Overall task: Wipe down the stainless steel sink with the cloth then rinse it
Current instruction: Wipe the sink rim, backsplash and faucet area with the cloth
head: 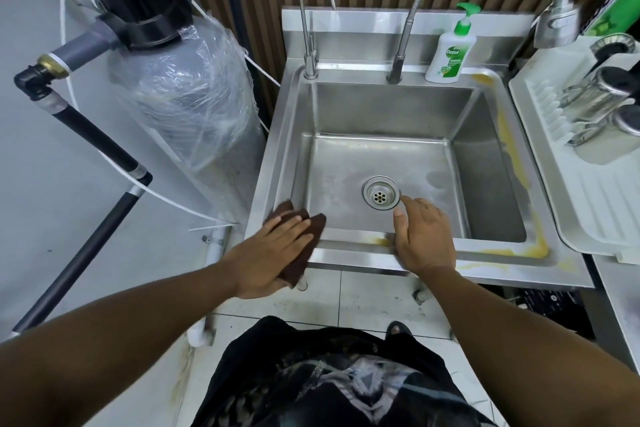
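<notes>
The stainless steel sink [381, 107] has a square basin with a round drain [381, 196] in its floor. Yellow stains run along its right rim [512, 149] and near front corner. My left hand [273, 253] lies flat on a dark brown cloth [311, 224], pressing it on the sink's front left rim. My right hand [424, 236] rests on the front rim beside the drain, fingers apart and holding nothing. A flexible spray faucet [554, 24] arches over the right side; a thin gooseneck tap [308, 28] stands at the back left.
A white and green soap pump bottle [450, 52] stands on the back ledge. A white drying rack [588, 163] with metal items sits right of the sink. A plastic-wrapped grey filter tank [187, 94] and black pipes [97, 139] stand to the left.
</notes>
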The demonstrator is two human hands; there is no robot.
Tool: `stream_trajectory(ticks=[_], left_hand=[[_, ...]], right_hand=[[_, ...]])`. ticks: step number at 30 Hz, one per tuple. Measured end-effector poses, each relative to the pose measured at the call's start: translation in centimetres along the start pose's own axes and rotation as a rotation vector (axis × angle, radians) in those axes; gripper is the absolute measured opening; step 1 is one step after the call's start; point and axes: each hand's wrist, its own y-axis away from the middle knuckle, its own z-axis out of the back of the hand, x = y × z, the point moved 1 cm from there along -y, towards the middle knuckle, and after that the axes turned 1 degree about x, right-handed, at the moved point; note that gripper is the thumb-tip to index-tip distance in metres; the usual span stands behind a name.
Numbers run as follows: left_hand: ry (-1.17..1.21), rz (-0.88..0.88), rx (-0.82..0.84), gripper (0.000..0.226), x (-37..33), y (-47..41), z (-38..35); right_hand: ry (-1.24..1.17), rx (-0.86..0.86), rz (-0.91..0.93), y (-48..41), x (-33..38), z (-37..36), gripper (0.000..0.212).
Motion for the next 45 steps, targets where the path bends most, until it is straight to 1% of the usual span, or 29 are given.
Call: stream_trajectory(ticks=[3, 6, 9, 15, 19, 22, 25, 31, 34, 36, 41, 45], left_hand=[[-0.042, 0.0, 0.048, 0.085, 1.7, 2.0, -0.1], [-0.071, 0.001, 0.037, 0.084, 1.4, 1.9, -0.1], [-0.047, -0.011, 0.024, 0.084, 0.5, 0.7, -0.1], [0.016, -0.055, 0.064, 0.087, -3.2, -4.2, 0.3], [0.037, -0.07, 0.022, 0.086, -6.7, -8.1, 1.3], [0.031, -0.074, -0.013, 0.086, -7.8, -9.1, 1.3], [-0.007, -0.086, 0.012, 0.088, -6.3, -7.4, 0.8], [-0.074, -0.047, 0.072, 0.09, 1.2, 0.7, 0.1], [-0.099, -0.014, 0.128, 0.09, 3.5, 3.5, -0.1], [-0.08, 0.004, 0.149, 0.091, 3.5, 3.9, -0.1], [-0.044, 0.022, 0.056, 0.087, 1.6, 2.2, -0.5], [0.004, -0.007, 0.058, 0.089, -0.7, -1.0, -0.5]], right_hand=[[0.009, 0.011, 0.014, -0.1, 0.0, -0.1, 0.067], [0.016, 0.014, 0.005, 0.0, -0.1, 0.0, 0.061], [0.02, 0.019, 0.006, 0.1, 0.0, 0.0, 0.057], [0.006, 0.034, -0.011, 0.1, 0.0, 0.0, 0.057], [-0.003, 0.033, -0.014, 0.1, 0.0, 0.0, 0.059], [-0.005, 0.031, -0.018, 0.2, 0.0, 0.0, 0.061], [-0.019, 0.012, -0.017, 0.3, 0.1, 0.1, 0.056], [-0.029, 0.018, -0.003, 0.1, 0.1, 0.2, 0.06], [-0.024, 0.024, -0.005, 0.1, 0.2, 0.1, 0.061], [-0.024, 0.028, -0.004, 0.1, 0.2, 0.1, 0.061], [-0.029, 0.024, 0.003, 0.1, 0.3, 0.3, 0.06], [-0.034, 0.019, -0.008, 0.1, 0.5, 0.4, 0.056]])
